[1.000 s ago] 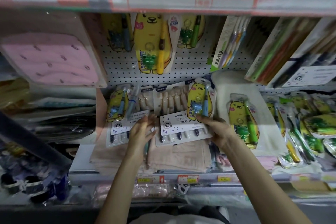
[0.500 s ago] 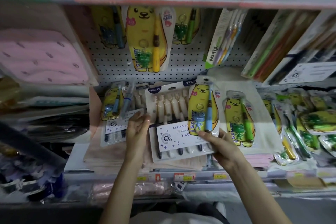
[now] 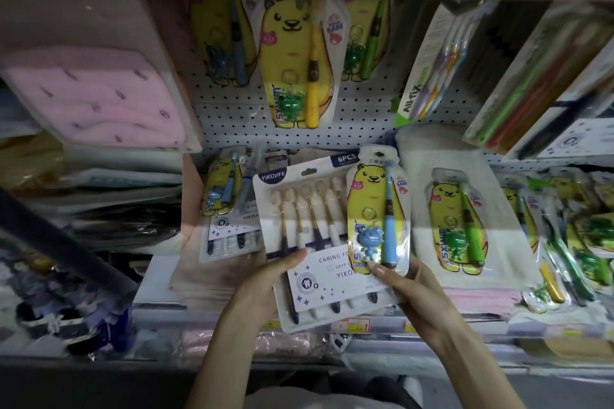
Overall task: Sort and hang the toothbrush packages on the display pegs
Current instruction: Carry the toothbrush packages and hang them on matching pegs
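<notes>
My left hand grips the lower left edge of a white six-piece toothbrush pack, lifted off the shelf and tilted. My right hand pinches the bottom of a yellow bear pack with a blue toothbrush, held flat on top of the six-piece pack. Another six-piece pack lies on the shelf behind, with a small bear pack on it. A bear pack with a yellow brush hangs on the pegboard above.
A green-brush bear pack lies on a white towel to the right, and several more bear packs are piled at the far right. A pink towel pack hangs left. All-fix brushes hang upper right. Price labels line the shelf's front edge.
Both hands have lifted the six-piece pack and the blue bear pack off the shelf and drawn them closer and higher. My left hand has moved from the pack's side to gripping its lower left edge.
</notes>
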Tool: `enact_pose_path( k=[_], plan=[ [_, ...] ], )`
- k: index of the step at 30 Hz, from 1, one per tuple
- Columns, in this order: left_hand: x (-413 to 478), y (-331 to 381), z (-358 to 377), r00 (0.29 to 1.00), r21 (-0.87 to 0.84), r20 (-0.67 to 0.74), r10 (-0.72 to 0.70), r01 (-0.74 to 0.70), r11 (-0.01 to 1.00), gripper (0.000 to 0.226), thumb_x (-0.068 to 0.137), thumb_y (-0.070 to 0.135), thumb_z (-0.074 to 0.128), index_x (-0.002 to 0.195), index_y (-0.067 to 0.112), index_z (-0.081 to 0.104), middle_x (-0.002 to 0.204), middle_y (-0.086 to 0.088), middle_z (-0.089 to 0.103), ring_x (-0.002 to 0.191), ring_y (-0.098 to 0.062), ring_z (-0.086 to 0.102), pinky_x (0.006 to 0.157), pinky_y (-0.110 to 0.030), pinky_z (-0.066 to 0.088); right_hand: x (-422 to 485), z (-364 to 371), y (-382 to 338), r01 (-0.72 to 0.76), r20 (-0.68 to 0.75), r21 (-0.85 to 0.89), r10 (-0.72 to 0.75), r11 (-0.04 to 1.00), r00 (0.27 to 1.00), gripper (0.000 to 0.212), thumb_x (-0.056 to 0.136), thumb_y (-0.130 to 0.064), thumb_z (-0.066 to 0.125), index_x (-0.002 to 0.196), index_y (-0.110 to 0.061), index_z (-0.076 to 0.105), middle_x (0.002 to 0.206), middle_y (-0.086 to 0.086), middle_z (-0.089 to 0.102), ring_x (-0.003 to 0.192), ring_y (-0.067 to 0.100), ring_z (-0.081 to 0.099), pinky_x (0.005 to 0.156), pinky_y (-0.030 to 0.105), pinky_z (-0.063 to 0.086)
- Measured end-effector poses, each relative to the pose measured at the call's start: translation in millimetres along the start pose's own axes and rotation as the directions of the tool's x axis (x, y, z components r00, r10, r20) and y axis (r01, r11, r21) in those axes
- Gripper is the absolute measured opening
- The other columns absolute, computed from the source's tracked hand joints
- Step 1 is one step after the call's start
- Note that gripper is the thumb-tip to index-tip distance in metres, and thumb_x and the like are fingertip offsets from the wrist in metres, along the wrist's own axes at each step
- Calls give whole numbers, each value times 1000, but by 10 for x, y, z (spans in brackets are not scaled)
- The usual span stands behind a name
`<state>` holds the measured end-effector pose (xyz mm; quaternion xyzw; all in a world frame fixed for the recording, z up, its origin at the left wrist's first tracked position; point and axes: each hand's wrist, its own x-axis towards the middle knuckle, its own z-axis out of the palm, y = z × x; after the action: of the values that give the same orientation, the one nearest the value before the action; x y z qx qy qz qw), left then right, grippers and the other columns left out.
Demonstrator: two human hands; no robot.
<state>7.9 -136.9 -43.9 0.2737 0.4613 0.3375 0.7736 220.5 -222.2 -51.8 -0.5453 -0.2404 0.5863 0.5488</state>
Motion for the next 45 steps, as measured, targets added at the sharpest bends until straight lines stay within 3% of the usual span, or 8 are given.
enact_pose_path(
  k=[7, 14, 21, 24, 27, 32, 35, 45],
  plan=[
    [-59, 18, -34, 996, -14, -11, 89, -89, 996, 33, 70, 3, 70, 102, 14, 66, 92, -9, 75, 81, -24, 73, 69, -36, 53, 24, 116, -207, 67, 23, -36, -66, 997, 998, 42, 72, 1, 71, 112, -7, 62, 97, 8, 75, 84, 16, 72, 65, 19, 54],
    [-81, -2, -184, 994, -23, -67, 89, -91, 996, 69, 53, 15, 84, 118, 11, 62, 109, -13, 72, 107, -33, 65, 93, -52, 49, 109, 143, -221, 89, -5, -70, -90, 994, 996, 31, 82, -10, 68, 113, -12, 65, 102, 8, 75, 91, 18, 72, 75, 23, 58],
    [-110, 35, -361, 990, 29, -49, 135, -134, 991, 53, 59, 4, 82, 110, 7, 67, 107, -18, 71, 103, -36, 66, 92, -50, 50, 168, 8, -263, 90, 10, -34, -89, 995, 996, 41, 75, -9, 72, 115, -5, 65, 103, 17, 73, 86, 23, 73, 69, 27, 59],
    [-117, 34, -384, 990, 31, -47, 137, -135, 990, 39, 68, -3, 73, 105, 9, 67, 97, -12, 74, 92, -29, 71, 77, -40, 55, 192, -44, -316, 64, -16, -17, -64, 998, 998, 53, 67, -22, 82, 112, -1, 66, 96, 17, 73, 77, 19, 72, 66, 27, 60],
    [-147, 19, -397, 990, 12, -34, 138, -138, 990, 34, 73, -10, 64, 99, 12, 66, 86, -6, 76, 79, -21, 73, 62, -31, 56, 178, -93, -354, 1, -16, 106, 0, 994, 1000, 26, 84, -9, 64, 108, -1, 65, 85, 9, 75, 74, 16, 73, 58, 24, 58],
    [-216, 11, -452, 985, 29, -19, 173, -173, 985, 41, 61, -1, 70, 100, 11, 67, 89, -5, 76, 83, -19, 72, 63, -30, 56, 169, -143, -306, -56, 62, 219, 44, 974, 997, 27, 64, -7, 75, 91, -7, 75, 95, 11, 76, 85, 20, 74, 64, 29, 60],
    [-267, 27, -483, 984, 44, -25, 177, -176, 983, 34, 65, -3, 68, 97, 10, 67, 85, -6, 76, 81, -21, 72, 64, -31, 57, 170, -144, -281, -8, 118, 90, -2, 996, 993, 64, 37, -20, 98, 96, -8, 75, 101, 13, 74, 87, 19, 73, 76, 30, 60],
    [-588, -4, -892, 951, 50, -156, 266, -261, 964, 59, 53, 8, 83, 109, 10, 66, 107, -14, 71, 107, -33, 65, 95, -49, 48, 103, 218, -366, 150, 426, -112, -89, 982, 900, 60, 37, -31, 97, 92, -15, 78, 92, 7, 76, 81, 15, 73, 70, 22, 57]
  ],
)
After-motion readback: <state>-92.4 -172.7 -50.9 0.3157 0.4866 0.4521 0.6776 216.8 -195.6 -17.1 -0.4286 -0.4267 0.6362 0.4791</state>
